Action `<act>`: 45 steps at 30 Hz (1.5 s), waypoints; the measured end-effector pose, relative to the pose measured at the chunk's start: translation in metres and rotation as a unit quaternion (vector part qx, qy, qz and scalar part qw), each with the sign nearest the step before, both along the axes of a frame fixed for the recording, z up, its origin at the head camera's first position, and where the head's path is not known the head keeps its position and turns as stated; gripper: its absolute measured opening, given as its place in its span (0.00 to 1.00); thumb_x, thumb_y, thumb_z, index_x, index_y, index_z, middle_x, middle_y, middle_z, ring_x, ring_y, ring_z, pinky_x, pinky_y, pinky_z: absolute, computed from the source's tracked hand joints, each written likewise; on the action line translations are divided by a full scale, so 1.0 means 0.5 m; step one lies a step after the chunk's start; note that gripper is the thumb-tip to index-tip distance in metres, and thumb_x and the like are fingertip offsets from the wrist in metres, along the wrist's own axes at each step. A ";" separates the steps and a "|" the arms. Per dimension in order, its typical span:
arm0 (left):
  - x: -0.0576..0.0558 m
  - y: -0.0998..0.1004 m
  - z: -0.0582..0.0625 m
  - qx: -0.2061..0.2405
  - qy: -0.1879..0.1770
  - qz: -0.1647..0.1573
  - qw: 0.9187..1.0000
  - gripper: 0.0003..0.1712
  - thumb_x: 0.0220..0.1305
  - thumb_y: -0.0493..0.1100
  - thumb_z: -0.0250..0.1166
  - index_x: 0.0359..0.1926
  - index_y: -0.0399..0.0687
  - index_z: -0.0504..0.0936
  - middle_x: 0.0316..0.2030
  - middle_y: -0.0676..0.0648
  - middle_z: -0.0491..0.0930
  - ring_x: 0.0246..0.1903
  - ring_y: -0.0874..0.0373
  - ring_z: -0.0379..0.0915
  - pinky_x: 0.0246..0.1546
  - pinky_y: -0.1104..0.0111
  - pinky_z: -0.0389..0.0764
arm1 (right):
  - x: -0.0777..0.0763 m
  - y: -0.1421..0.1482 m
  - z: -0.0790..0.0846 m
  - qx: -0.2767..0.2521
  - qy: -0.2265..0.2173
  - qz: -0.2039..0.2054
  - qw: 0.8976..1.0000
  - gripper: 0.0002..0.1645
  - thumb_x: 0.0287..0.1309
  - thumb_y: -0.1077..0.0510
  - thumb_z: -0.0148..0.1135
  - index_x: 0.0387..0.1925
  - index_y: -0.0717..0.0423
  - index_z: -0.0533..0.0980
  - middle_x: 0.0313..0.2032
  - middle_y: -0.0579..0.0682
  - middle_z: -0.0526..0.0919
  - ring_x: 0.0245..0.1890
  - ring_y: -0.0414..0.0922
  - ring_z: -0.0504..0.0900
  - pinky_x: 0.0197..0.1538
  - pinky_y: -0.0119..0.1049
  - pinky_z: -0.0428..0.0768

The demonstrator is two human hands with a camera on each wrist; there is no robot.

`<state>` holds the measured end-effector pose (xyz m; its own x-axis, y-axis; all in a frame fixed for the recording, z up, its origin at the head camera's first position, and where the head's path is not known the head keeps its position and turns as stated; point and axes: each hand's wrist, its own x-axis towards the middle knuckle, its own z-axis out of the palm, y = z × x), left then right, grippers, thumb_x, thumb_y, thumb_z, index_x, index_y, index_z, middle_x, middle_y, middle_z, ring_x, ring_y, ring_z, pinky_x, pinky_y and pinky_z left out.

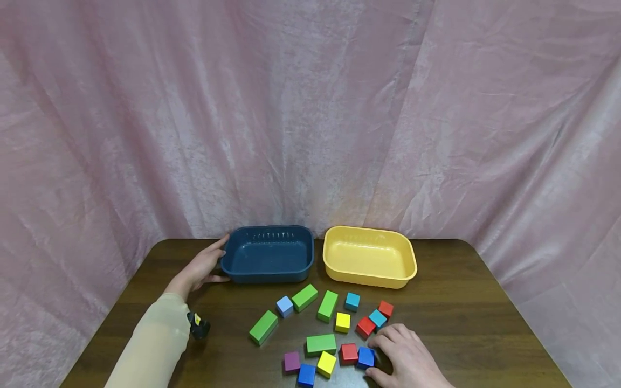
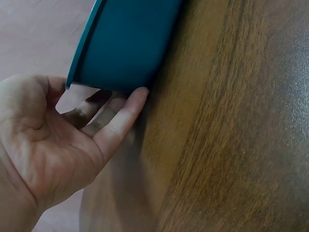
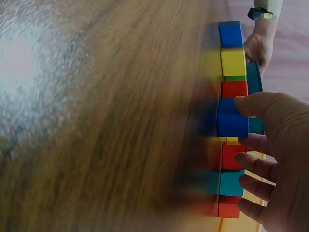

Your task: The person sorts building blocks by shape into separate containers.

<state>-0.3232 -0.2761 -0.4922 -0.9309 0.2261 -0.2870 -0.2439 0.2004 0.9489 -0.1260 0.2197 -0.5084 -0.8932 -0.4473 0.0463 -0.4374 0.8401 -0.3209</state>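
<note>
At the left end of the dark blue tray (image 1: 271,277), my left hand (image 1: 201,267) has its fingers spread along the side. In the left wrist view, fingertips of the left hand (image 2: 63,140) meet the tray's end wall (image 2: 125,53) near the tabletop. My right hand (image 1: 405,355) reaches over the table's near right part, thumb and fingers apart beside a blue cube (image 1: 366,358). From the right wrist, the thumb of the right hand (image 3: 285,154) overlaps the blue cube (image 3: 232,124), and the index fingertip lies just past its edge. A red cube (image 1: 349,353) stands against that cube's left side.
A yellow tray (image 1: 371,281) stands right of the blue one. Several green blocks (image 1: 321,345) and small cubes, among them a yellow cube (image 1: 342,322) and a purple cube (image 1: 291,362), lie scattered before the trays. Pink curtain (image 1: 310,118) hangs behind the wooden table (image 1: 466,318).
</note>
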 end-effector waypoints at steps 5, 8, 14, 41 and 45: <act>0.003 0.001 -0.001 -0.002 0.002 0.002 1.000 0.35 0.83 0.41 0.37 0.83 0.63 0.39 0.81 0.38 0.29 0.73 0.28 0.48 0.51 0.44 0.82 | 0.000 -0.003 -0.001 -0.001 -0.007 -0.002 1.000 0.20 0.53 0.30 0.72 0.44 0.30 0.82 0.44 0.31 0.77 0.52 0.44 0.72 0.55 0.56 0.76; 0.005 0.002 -0.001 -0.004 0.005 0.002 1.000 0.35 0.82 0.41 0.37 0.83 0.63 0.39 0.81 0.37 0.29 0.73 0.27 0.48 0.51 0.44 0.82 | 0.001 -0.004 0.000 -0.003 -0.012 -0.004 1.000 0.19 0.54 0.30 0.72 0.43 0.29 0.81 0.44 0.31 0.77 0.52 0.44 0.72 0.55 0.56 0.76; 0.005 0.002 -0.003 -0.007 0.005 0.006 1.000 0.35 0.82 0.41 0.38 0.83 0.64 0.39 0.81 0.41 0.28 0.74 0.29 0.46 0.50 0.45 0.82 | 0.003 -0.006 -0.002 -0.006 -0.016 -0.009 1.000 0.18 0.53 0.30 0.72 0.42 0.28 0.81 0.43 0.30 0.76 0.52 0.44 0.72 0.55 0.57 0.75; 0.000 0.005 -0.011 -0.022 0.019 0.027 0.999 0.35 0.81 0.43 0.37 0.83 0.65 0.41 0.81 0.44 0.30 0.73 0.30 0.49 0.49 0.46 0.83 | 0.002 -0.014 -0.021 0.002 0.061 -0.011 0.998 0.17 0.45 0.39 0.79 0.34 0.35 0.80 0.42 0.31 0.75 0.48 0.40 0.71 0.51 0.49 0.76; 0.000 0.007 -0.014 -0.019 0.022 0.030 0.999 0.35 0.80 0.43 0.37 0.83 0.65 0.41 0.81 0.44 0.30 0.73 0.29 0.50 0.49 0.44 0.83 | 0.003 -0.014 -0.010 -0.012 0.082 -0.018 0.996 0.17 0.43 0.41 0.80 0.33 0.34 0.79 0.42 0.31 0.75 0.49 0.39 0.71 0.51 0.48 0.76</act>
<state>-0.3233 -0.2726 -0.4993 -0.9545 0.1587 -0.2525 -0.2144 0.2234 0.9509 -0.1245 0.2128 -0.5135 -0.8878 -0.4131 0.2028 -0.4560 0.8488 -0.2674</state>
